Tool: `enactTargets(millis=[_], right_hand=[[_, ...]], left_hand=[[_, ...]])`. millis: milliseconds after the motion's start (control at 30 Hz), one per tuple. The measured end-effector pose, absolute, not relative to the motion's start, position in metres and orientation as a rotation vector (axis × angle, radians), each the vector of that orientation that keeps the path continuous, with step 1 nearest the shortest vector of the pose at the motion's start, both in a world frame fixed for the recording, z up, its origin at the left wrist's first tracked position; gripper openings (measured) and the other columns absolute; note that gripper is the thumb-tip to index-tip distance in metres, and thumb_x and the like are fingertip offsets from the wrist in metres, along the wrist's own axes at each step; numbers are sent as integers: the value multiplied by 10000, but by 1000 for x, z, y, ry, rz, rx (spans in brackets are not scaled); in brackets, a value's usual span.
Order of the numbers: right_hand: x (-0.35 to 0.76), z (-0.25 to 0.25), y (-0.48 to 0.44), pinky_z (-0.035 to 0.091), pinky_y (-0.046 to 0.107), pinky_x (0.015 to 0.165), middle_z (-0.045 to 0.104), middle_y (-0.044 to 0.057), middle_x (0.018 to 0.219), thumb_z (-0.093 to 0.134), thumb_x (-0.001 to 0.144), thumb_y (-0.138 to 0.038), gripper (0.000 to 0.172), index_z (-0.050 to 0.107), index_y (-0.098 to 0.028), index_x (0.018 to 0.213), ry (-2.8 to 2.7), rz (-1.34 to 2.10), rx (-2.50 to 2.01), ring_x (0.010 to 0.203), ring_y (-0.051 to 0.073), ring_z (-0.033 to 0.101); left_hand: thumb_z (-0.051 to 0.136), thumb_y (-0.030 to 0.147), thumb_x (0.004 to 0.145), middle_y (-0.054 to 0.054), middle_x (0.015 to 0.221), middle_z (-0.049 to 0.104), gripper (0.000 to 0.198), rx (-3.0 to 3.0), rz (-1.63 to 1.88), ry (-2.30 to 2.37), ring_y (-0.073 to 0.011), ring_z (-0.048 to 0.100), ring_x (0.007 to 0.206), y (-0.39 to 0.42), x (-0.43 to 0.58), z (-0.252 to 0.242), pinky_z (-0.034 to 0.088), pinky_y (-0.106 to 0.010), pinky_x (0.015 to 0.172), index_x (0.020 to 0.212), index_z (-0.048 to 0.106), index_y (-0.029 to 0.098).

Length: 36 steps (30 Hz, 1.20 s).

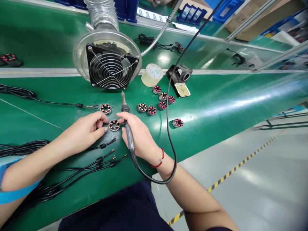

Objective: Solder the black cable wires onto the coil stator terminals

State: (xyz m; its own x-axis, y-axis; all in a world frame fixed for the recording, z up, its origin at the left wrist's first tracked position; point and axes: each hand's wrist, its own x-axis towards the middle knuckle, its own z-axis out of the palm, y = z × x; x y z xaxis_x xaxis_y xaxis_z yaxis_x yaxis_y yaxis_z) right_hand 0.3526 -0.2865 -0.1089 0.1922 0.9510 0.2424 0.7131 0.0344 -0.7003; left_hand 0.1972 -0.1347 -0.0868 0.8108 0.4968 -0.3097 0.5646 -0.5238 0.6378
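My right hand [138,131] is closed around a soldering iron [130,136], whose tip points away from me, toward the fan. Just left of that hand, a small motor stator [114,125] with copper windings lies on the green bench. My left hand [92,128] is at the stator's left side, thumb and forefinger apart with the other fingers curled. Whether its fingertips touch the stator is hard to see. Behind it sits a second copper-wound stator [105,109], close to the bare wire ends of a black cable [60,103].
A fan [112,69] on a clear duct hangs over the bench. Several red- and copper-wound stators [151,110] stand to the right, near a tape roll [152,75] and an iron stand [180,77]. Black cables [79,179] lie front left. The iron's cord [168,128] loops over my right forearm.
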Motion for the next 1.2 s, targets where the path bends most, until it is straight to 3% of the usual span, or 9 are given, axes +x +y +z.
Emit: enactTargets(millis=[200,367,500,733,900,1033,1133,1200], right_hand=[[342,-114,-281,528,469,1073,681,125,1275,538,903,-163,523,477,-183,1423,-1482,489,-1843,1181,266,619],[338,-121,-271,516,471,1043,691,123,1247,621,935,-220,537,480,-180,1452,-1496,471,-1915,1135,285,604],[343,-125,-272,511,444,1005,696,109,1240,601,964,-233,502,488,-191,1452,-1546,467,-1896,1099,270,614],[347,-128,-279,506,415,971,689,98,1266,569,973,-239,478,491,-211,1444,-1547,430,-1857,1093,257,620],[347,-129,-279,506,410,943,687,104,1275,543,993,-240,455,486,-197,1443,-1573,416,-1835,1079,255,618],[347,-128,-281,500,404,955,686,84,1256,518,998,-230,449,482,-225,1445,-1553,431,-1831,1081,244,624],[347,-128,-283,497,406,967,684,81,1268,509,999,-229,456,472,-231,1453,-1552,436,-1819,1088,243,626],[347,-127,-283,495,401,960,686,82,1277,509,1001,-225,454,468,-222,1453,-1574,426,-1811,1101,245,622]], left_hand=[[375,448,906,-88,979,649,339,2598,-92,708,-244,596,793,-140,197,-87,414,-332,663,937,636,235],[411,410,918,-53,857,672,308,2450,-120,678,-226,606,807,-143,199,-84,437,-328,735,805,626,221],[493,473,896,8,699,618,331,2222,-141,858,-160,506,663,-140,200,-81,382,-291,660,750,629,209],[549,463,895,3,820,628,297,2205,-19,799,-138,503,698,-137,200,-87,396,-275,677,970,670,202],[493,359,938,-11,862,645,252,2343,14,629,-139,539,747,-139,202,-87,401,-277,720,865,676,201],[539,430,890,18,751,588,266,2234,34,886,-125,476,661,-136,201,-85,371,-273,650,829,653,197],[577,462,868,44,687,515,272,2139,57,1044,-120,434,619,-136,200,-84,357,-267,618,913,643,202],[594,475,863,31,762,548,310,2171,84,968,-124,461,645,-138,200,-84,376,-268,627,1001,642,201]])
